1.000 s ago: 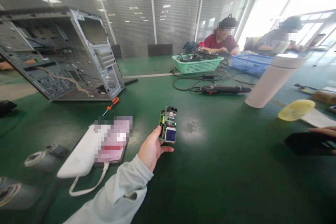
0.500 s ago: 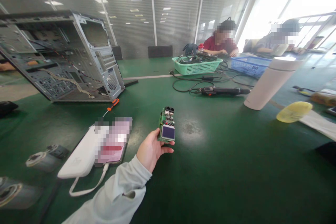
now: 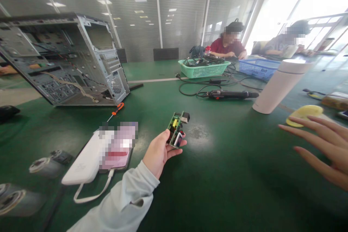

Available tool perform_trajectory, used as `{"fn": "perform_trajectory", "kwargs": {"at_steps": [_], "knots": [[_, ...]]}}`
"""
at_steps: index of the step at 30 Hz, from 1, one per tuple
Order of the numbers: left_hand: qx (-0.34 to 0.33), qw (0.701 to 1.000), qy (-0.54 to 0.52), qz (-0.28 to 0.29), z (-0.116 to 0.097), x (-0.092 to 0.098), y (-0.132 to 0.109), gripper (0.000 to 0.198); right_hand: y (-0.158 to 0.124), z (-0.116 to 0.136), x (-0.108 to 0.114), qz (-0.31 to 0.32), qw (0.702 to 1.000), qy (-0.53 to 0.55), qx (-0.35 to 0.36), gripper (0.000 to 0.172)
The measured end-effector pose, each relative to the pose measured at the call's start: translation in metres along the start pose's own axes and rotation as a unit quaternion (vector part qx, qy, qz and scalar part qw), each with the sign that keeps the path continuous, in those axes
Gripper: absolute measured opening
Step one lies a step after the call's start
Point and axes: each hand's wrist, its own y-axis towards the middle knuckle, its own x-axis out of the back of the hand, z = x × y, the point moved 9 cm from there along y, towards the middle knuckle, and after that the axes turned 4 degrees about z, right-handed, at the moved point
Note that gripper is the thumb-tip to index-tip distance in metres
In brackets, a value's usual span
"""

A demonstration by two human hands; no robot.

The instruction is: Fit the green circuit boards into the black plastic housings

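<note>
My left hand (image 3: 159, 152) grips a small green circuit board (image 3: 177, 128) with a little screen and black connectors, held just above the green table (image 3: 225, 174). The board is tilted on edge, its far end up and to the right. My right hand (image 3: 323, 145) reaches in from the right edge with its fingers stretched out and spread, holding nothing, near a yellow disc (image 3: 304, 113). A white power bank (image 3: 87, 159) with a phone on it lies left of my left hand.
An open computer case (image 3: 62, 61) lies tilted at the back left, with an orange-handled screwdriver (image 3: 116, 110) before it. A white cylinder (image 3: 280, 87), a black electric screwdriver (image 3: 231, 94) with cables, a green basket (image 3: 203, 67) and a blue basket (image 3: 258, 66) stand farther back. Two people sit behind.
My left hand has turned the circuit board from face-up to tilted on edge. My right hand has come into view from the right with its fingers spread.
</note>
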Motion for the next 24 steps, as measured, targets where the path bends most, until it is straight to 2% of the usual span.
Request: {"fn": "perform_trajectory", "kwargs": {"at_steps": [1, 3, 6, 8, 10, 12, 13, 17, 21, 24], "knots": [[-0.019, 1.000, 0.022, 0.000, -0.002, 0.002, 0.001, 0.021, 0.008, 0.022, -0.003, 0.002, 0.998, -0.031, 0.047, 0.047], [-0.068, 0.995, 0.066, -0.004, -0.008, 0.005, 0.002, 0.029, 0.020, 0.061, -0.009, -0.001, 0.990, -0.067, 0.121, 0.041], [-0.158, 0.974, 0.160, 0.000, -0.021, 0.006, -0.002, 0.039, 0.036, 0.105, -0.014, 0.003, 0.987, -0.017, 0.159, 0.039], [-0.210, 0.941, 0.266, 0.014, -0.030, 0.000, -0.008, 0.039, 0.044, 0.131, -0.019, 0.023, 0.985, 0.018, 0.172, 0.040], [-0.254, 0.890, 0.376, 0.041, -0.036, -0.012, -0.016, 0.038, 0.049, 0.157, -0.027, 0.040, 0.980, 0.025, 0.193, 0.043], [-0.295, 0.843, 0.444, 0.070, -0.040, -0.023, -0.023, 0.036, 0.053, 0.179, -0.033, 0.031, 0.975, 0.022, 0.218, 0.045], [-0.307, 0.829, 0.460, 0.081, -0.040, -0.027, -0.026, 0.035, 0.056, 0.187, -0.036, 0.021, 0.973, 0.025, 0.227, 0.045], [-0.316, 0.819, 0.471, 0.088, -0.041, -0.030, -0.027, 0.034, 0.068, 0.203, -0.042, -0.020, 0.967, 0.065, 0.245, 0.036], [-0.324, 0.801, 0.491, 0.109, -0.037, -0.035, -0.028, 0.035, 0.074, 0.203, -0.043, -0.023, 0.963, 0.084, 0.256, 0.044], [-0.316, 0.800, 0.492, 0.132, -0.034, -0.038, -0.029, 0.038, 0.073, 0.200, -0.041, -0.027, 0.965, 0.091, 0.244, 0.041]]}}
